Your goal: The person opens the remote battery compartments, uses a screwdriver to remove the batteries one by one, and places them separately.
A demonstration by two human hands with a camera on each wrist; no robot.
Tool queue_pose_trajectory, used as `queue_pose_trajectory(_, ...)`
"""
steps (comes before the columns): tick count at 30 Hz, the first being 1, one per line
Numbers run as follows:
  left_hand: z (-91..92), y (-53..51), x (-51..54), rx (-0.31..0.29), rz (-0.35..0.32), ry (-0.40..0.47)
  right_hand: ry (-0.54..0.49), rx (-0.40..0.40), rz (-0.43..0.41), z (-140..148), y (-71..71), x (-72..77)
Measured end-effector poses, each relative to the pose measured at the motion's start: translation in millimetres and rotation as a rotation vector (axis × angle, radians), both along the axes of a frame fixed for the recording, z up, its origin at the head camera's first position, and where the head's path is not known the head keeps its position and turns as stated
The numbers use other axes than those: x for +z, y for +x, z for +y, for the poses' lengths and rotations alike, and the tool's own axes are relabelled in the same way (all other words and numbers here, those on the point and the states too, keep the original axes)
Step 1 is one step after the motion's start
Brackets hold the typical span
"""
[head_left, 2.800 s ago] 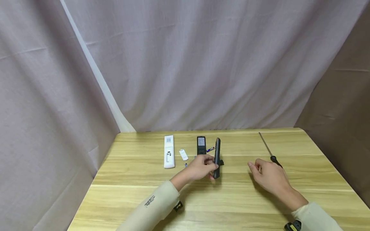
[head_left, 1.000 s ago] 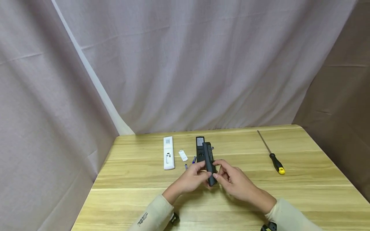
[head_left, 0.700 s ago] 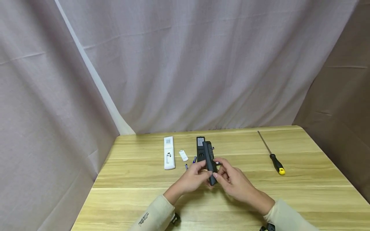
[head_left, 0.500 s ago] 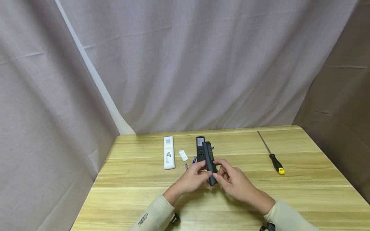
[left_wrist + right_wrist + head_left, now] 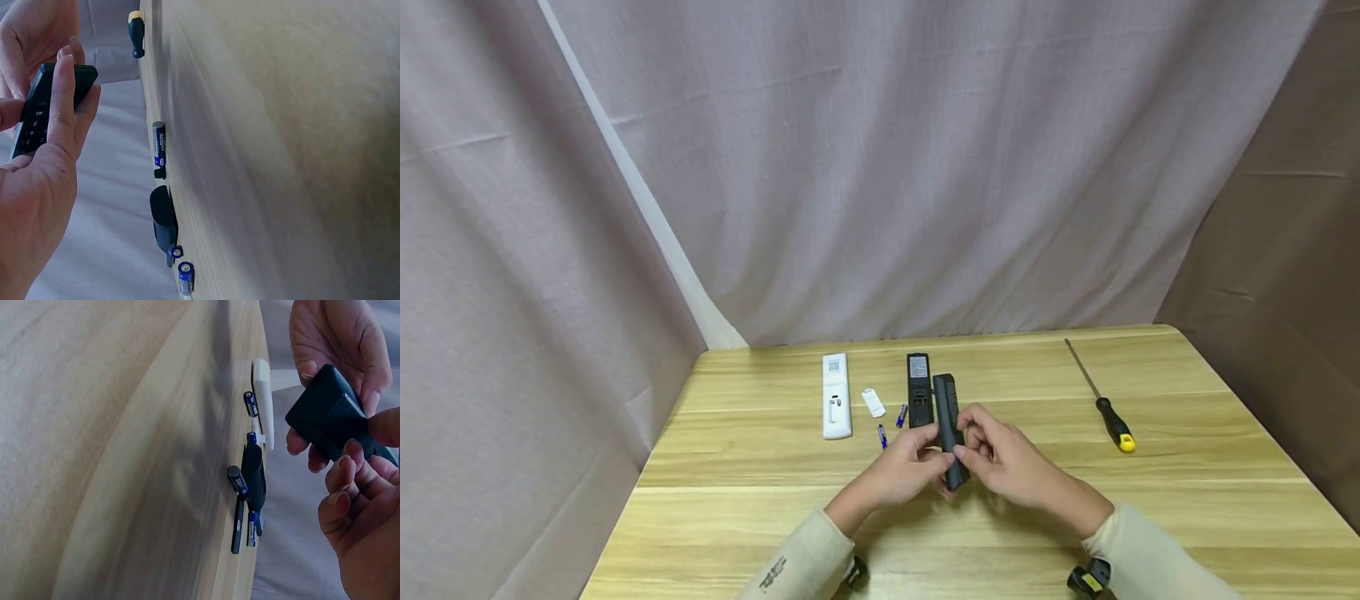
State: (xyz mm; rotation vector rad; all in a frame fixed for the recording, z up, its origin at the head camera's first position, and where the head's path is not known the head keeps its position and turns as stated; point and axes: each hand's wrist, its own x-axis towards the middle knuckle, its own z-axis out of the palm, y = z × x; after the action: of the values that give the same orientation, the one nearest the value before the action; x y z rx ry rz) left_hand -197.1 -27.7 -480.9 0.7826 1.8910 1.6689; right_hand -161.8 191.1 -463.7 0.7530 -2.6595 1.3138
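Tilted on its edge above the table is a black remote control (image 5: 951, 429), gripped from both sides. My left hand (image 5: 904, 468) holds it at the left, with fingers behind; the left wrist view shows its number keys (image 5: 37, 122) under those fingers. At the remote's right side my right hand (image 5: 1011, 468) pinches it with thumb and fingers. Its smooth back (image 5: 325, 409) faces the right wrist camera. Behind it lies a second black remote (image 5: 919, 387) with a label on its back. Blue batteries (image 5: 902, 415) lie to the left of that remote.
To the left lies a white remote (image 5: 837, 396), back up, its battery bay uncovered. Beside it is a small white cover (image 5: 874, 402). A black-and-yellow screwdriver (image 5: 1114, 422) lies at the right. In the right wrist view, a flat black piece (image 5: 237, 528) lies near a battery (image 5: 237, 480).
Earlier, only my left hand held the remote; my right hand came from beside the screwdriver and took hold too. Since then the remote has shifted slightly right and nearer, uncovering more of the second remote.
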Motion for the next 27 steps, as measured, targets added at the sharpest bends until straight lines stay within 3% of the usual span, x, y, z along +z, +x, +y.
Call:
queue_pose_trajectory(10,3.3,2.6,-1.2,-0.022,-0.008,-0.010,0.038,-0.023,-0.003,1.2,0.0,1.3)
queue_pose_trajectory(20,6.9,4.3,3.5,-0.065,0.037,-0.035,0.090,-0.069,0.028,4.2,1.4,4.6)
queue_pose_trajectory(27,9.3,2.0,5.6,-0.041,0.018,0.000,-0.011,-0.107,0.058,6.7,1.6,3.2)
